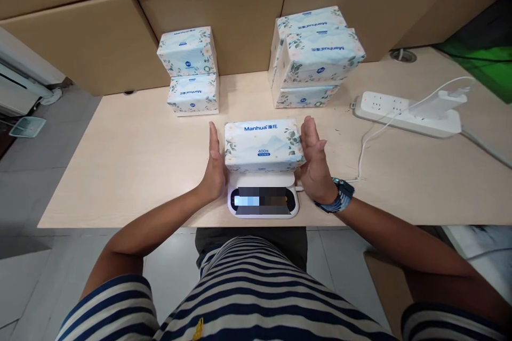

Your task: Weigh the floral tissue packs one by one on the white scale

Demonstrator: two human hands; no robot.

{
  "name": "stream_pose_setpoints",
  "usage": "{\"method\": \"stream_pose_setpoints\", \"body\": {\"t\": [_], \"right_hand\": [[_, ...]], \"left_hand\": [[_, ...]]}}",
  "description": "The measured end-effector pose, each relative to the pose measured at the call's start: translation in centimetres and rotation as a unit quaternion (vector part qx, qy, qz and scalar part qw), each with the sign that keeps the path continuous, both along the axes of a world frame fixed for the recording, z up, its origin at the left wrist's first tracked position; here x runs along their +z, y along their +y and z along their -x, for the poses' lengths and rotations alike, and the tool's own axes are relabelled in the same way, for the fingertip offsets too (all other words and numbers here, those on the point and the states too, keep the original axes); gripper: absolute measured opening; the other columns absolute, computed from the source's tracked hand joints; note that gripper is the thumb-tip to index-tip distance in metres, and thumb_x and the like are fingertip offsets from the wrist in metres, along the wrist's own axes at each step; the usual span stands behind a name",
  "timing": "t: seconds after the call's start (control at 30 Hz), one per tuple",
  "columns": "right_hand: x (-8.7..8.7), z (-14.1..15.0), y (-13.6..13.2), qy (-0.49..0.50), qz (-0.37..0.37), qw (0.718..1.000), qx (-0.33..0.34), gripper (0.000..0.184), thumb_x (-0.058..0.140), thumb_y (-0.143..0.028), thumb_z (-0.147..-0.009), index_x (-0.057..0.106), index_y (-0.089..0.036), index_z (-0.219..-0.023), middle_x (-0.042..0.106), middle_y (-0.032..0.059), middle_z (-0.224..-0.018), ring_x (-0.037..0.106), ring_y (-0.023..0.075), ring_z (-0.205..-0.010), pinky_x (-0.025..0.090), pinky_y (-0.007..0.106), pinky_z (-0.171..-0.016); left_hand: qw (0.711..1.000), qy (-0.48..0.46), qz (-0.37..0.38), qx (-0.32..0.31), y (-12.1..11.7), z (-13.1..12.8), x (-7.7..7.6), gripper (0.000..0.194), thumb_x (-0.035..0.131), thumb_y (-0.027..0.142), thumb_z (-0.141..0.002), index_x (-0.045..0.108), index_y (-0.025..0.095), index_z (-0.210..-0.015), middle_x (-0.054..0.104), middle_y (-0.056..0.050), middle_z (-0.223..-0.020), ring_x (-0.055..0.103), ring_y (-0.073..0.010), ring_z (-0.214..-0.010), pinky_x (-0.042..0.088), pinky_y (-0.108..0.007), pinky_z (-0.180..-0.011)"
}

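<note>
A pack of tissues with a blue-and-white floral print rests on a white digital scale near the front edge of the table. Its printed side with leaves and blue lettering faces up toward me. To the left of the pack stands my left hand, fingers stretched out, with a narrow gap between palm and wrapper. On the other side, my right hand is upright with straight fingers, close against the pack's right end; whether it touches I cannot tell. The scale's display is blurred out.
Two stacked tissue packs stand at the back left, several more at the back right. A white power strip with a plugged-in charger and cable lies on the right. Cardboard boxes line the table's rear.
</note>
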State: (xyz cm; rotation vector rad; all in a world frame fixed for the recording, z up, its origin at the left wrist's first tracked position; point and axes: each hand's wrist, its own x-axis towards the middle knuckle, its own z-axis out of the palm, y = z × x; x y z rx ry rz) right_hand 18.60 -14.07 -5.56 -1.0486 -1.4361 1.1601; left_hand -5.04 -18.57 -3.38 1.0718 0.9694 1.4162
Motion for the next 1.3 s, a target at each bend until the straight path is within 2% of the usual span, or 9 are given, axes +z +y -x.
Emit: {"method": "stream_pose_setpoints", "body": {"t": [0.13,0.3,0.47,0.57,0.7,0.9,1.07,1.17,1.3], "right_hand": [[0.6,-0.2,0.2,-0.008,-0.001,1.0,-0.013,0.09,0.011,-0.091,-0.099,0.009,-0.049,-0.178,0.003,-0.0182,-0.189,0.001,0.0194,-0.177,0.007,0.05,-0.147],[1.3,-0.5,0.3,-0.001,-0.002,1.0,-0.021,0.097,0.009,-0.095,-0.095,0.009,-0.045,-0.179,0.003,-0.0149,-0.19,0.0,0.0178,-0.177,0.006,0.05,-0.148],[1.5,-0.7,0.5,-0.005,-0.004,1.0,-0.028,0.096,0.01,-0.097,-0.094,0.014,-0.049,-0.177,0.007,-0.0188,-0.189,-0.002,0.019,-0.177,0.006,0.052,-0.148],[1.3,-0.8,0.7,-0.003,-0.011,0.999,-0.034,0.094,0.009,-0.095,-0.095,0.013,-0.05,-0.177,0.007,-0.0204,-0.188,-0.003,0.0206,-0.177,0.007,0.054,-0.147],[1.0,-0.9,0.7,-0.023,-0.01,0.999,-0.03,0.091,0.008,-0.096,-0.094,0.014,-0.055,-0.176,0.007,-0.0245,-0.187,-0.003,0.0202,-0.177,0.007,0.054,-0.147],[1.1,-0.9,0.6,-0.005,-0.009,0.999,-0.031,0.092,0.008,-0.093,-0.097,0.014,-0.048,-0.177,0.007,-0.0193,-0.188,0.001,0.0183,-0.177,0.009,0.051,-0.148],[0.7,-1.4,1.2,-0.042,-0.024,0.999,-0.016,0.093,0.005,-0.096,-0.092,0.011,-0.056,-0.176,0.006,-0.0267,-0.186,-0.005,0.0233,-0.177,0.01,0.057,-0.147],[0.6,-1.5,1.3,-0.044,-0.023,0.999,-0.016,0.093,0.005,-0.096,-0.093,0.012,-0.056,-0.176,0.008,-0.0264,-0.186,-0.003,0.0235,-0.177,0.01,0.057,-0.147],[0.8,-1.4,0.8,-0.047,-0.023,0.999,-0.014,0.092,0.008,-0.095,-0.094,0.013,-0.053,-0.176,0.008,-0.0239,-0.187,0.0,0.0215,-0.177,0.007,0.054,-0.147]], "left_hand": [[0.999,0.013,0.009,0.035,0.5,-0.1,-0.1,0.097,0.04,0.093,-0.095,0.008,0.05,-0.177,-0.005,0.012,-0.19,-0.004,-0.0267,-0.179,0.005,-0.053,-0.146],[1.0,-0.007,0.014,0.026,1.0,-0.4,0.1,0.104,0.036,0.093,-0.096,-0.004,0.044,-0.177,-0.002,0.007,-0.191,0.003,-0.0256,-0.179,0.006,-0.048,-0.146],[1.0,0.0,0.012,0.003,1.0,-0.8,0.7,0.102,0.03,0.095,-0.096,-0.012,0.047,-0.175,0.0,0.009,-0.19,0.003,-0.0246,-0.179,0.002,-0.049,-0.146],[1.0,-0.011,0.011,0.015,1.0,-1.0,0.8,0.101,0.03,0.093,-0.097,-0.011,0.046,-0.176,-0.003,0.009,-0.19,0.005,-0.0256,-0.179,0.006,-0.05,-0.146],[0.998,-0.046,0.043,0.029,1.1,-1.1,1.0,0.095,0.027,0.09,-0.1,-0.009,0.046,-0.176,0.006,0.008,-0.191,0.001,-0.0262,-0.178,0.007,-0.051,-0.146],[0.996,-0.064,0.055,0.023,1.2,-1.1,1.2,0.104,0.027,0.089,-0.1,-0.016,0.034,-0.177,0.01,-0.001,-0.191,0.002,-0.0262,-0.178,0.008,-0.047,-0.146],[0.996,-0.065,0.062,0.016,1.4,-0.9,0.8,0.094,0.023,0.088,-0.102,-0.014,0.043,-0.176,0.012,0.004,-0.19,0.006,-0.0256,-0.178,0.009,-0.051,-0.146],[0.996,-0.06,0.065,0.01,1.6,-0.8,0.6,0.092,0.02,0.088,-0.101,-0.012,0.045,-0.176,0.015,0.005,-0.19,0.009,-0.0254,-0.178,0.01,-0.052,-0.146],[0.995,-0.063,0.074,0.023,1.7,-0.8,0.8,0.094,0.019,0.089,-0.1,-0.01,0.044,-0.177,0.012,0.006,-0.19,0.003,-0.0259,-0.178,0.01,-0.051,-0.147]]}}
